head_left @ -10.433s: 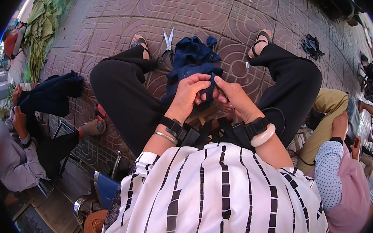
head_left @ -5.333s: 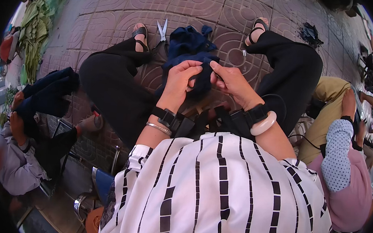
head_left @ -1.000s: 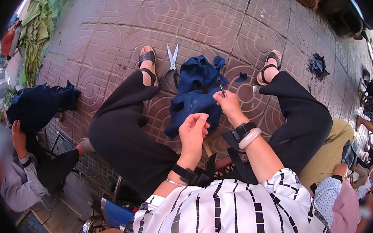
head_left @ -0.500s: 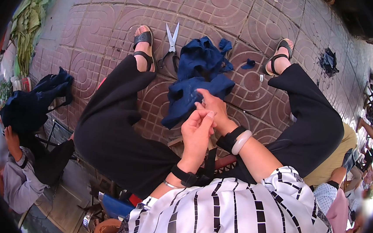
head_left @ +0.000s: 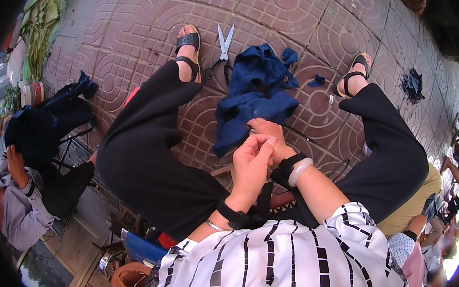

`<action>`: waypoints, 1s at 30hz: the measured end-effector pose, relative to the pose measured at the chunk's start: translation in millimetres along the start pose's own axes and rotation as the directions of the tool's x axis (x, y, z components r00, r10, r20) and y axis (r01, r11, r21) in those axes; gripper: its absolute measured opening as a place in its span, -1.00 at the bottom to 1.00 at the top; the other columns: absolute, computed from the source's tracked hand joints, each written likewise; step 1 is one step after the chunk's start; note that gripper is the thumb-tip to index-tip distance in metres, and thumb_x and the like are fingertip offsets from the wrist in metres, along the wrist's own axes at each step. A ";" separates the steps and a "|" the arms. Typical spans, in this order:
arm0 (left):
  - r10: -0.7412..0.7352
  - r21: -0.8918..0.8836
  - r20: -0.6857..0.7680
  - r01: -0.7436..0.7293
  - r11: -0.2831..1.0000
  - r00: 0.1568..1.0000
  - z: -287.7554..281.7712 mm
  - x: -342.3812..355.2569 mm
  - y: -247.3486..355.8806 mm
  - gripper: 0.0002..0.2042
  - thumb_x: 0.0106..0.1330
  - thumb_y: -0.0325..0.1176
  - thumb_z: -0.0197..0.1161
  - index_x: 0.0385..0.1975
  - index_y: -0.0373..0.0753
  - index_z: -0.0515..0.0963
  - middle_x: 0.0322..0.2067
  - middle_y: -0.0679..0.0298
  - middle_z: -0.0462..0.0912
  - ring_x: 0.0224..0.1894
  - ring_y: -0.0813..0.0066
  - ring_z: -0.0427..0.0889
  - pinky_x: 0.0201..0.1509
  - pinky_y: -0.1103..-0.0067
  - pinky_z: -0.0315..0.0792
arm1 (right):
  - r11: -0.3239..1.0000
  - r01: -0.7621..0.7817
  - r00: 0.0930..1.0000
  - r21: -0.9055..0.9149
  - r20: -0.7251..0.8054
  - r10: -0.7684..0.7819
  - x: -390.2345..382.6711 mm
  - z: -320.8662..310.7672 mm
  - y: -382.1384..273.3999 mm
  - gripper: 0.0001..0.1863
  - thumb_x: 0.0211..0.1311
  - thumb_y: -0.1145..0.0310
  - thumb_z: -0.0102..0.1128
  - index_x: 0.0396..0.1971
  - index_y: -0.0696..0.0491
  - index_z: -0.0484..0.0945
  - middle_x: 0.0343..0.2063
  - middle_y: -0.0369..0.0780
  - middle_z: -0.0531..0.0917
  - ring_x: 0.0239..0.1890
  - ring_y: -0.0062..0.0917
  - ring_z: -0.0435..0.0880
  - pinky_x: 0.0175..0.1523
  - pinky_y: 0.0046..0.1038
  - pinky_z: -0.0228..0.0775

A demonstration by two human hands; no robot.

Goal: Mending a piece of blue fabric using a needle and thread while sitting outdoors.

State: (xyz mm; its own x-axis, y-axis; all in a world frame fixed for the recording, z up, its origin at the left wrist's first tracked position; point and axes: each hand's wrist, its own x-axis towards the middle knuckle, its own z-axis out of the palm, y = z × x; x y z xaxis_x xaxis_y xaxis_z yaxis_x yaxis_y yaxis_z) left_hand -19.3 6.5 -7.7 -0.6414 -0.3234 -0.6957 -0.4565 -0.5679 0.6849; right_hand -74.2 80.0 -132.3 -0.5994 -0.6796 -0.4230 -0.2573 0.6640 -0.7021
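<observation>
My left hand [head_left: 250,161] is pinched, thumb against fingertips, just in front of my lap. Right beside it and slightly farther out, my right hand [head_left: 272,135] has its fingers curled together; anything in either pinch is too small to make out. Under and beyond the hands a crumpled dark blue cloth [head_left: 254,105] lies on the tiled pavement between my feet. Open-bladed scissors [head_left: 224,50] with black handles rest to the left of the cloth's far end. A small blue cloth scrap [head_left: 317,81] lies to its right.
A dark, crumpled heap [head_left: 412,85] sits on the pavement at the right. On the left, a seated person [head_left: 20,202] has dark blue cloth [head_left: 42,129] in front. Dried leaves [head_left: 39,31] lie at far left. A brown container [head_left: 131,280] stands near my left side.
My right hand has drawn in a little closer to my left and its fingers have curled. The view has shifted slightly, so the surroundings appear farther right.
</observation>
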 end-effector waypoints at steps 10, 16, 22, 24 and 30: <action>-0.023 0.011 0.021 0.023 1.000 1.000 -0.8 -1.8 3.4 -0.87 0.28 -0.36 0.18 -0.28 -0.27 0.54 -0.52 0.41 0.54 -0.56 0.80 0.37 -0.48 0.81 0.20 | 0.909 -0.148 0.849 0.390 -0.420 0.319 0.9 -43.1 -1.1 -0.81 -0.02 0.36 0.11 -0.37 0.06 0.58 -0.49 -0.06 0.62 -0.39 -0.15 0.61 -0.30 -0.30 0.43; 0.304 0.218 -0.206 -0.259 0.941 0.930 -14.6 11.0 -19.2 -0.80 0.18 -0.55 0.20 -0.19 -0.31 0.50 -0.19 0.30 0.45 -0.21 0.58 0.46 -0.12 0.67 0.39 | 0.785 0.048 0.791 0.617 -0.503 0.347 -16.1 -80.9 -7.9 -0.88 0.03 0.48 0.08 -0.43 0.16 0.55 -0.65 -0.33 0.53 -0.54 -0.73 0.47 -0.40 -0.62 0.31; 0.362 0.188 -0.169 -0.331 0.925 0.917 -7.3 10.4 -18.9 -0.72 0.16 -0.54 0.21 -0.10 -0.31 0.48 -0.11 0.26 0.42 -0.04 0.51 0.43 -0.02 0.63 0.36 | 0.649 0.079 0.832 0.756 -0.409 0.375 -53.1 -116.9 -33.1 -0.86 0.05 0.52 0.03 -0.37 0.19 0.52 -0.53 -0.35 0.56 -0.47 -0.71 0.50 -0.33 -0.67 0.30; 0.407 0.213 -0.135 -0.374 0.903 0.904 -7.1 9.2 -14.4 -0.70 0.18 -0.53 0.20 -0.06 -0.33 0.46 -0.07 0.23 0.43 0.00 0.48 0.42 0.07 0.61 0.30 | 0.667 0.087 0.831 0.740 -0.423 0.361 -65.7 -122.3 -41.0 -0.86 0.06 0.51 0.02 -0.38 0.19 0.52 -0.51 -0.35 0.56 -0.47 -0.72 0.50 -0.32 -0.67 0.30; 0.644 0.363 0.043 -0.612 0.703 0.764 -7.1 6.4 3.9 -0.64 0.23 -0.50 0.15 0.05 -0.37 0.40 0.03 0.18 0.41 0.09 0.42 0.38 0.22 0.59 0.21 | 0.619 0.194 0.830 0.761 -0.463 0.309 -97.8 -145.4 -67.6 -0.87 0.06 0.52 0.02 -0.38 0.17 0.52 -0.53 -0.34 0.56 -0.48 -0.77 0.48 -0.39 -0.72 0.25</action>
State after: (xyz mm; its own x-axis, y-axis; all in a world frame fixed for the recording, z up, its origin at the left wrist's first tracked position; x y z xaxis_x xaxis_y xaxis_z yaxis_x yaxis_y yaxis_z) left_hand -20.8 -3.1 -11.1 -0.8105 -0.5800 -0.0815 -0.1518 0.0736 0.9857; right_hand -108.3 146.9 39.8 -0.9286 -0.2143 -0.3030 0.3013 0.0414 -0.9526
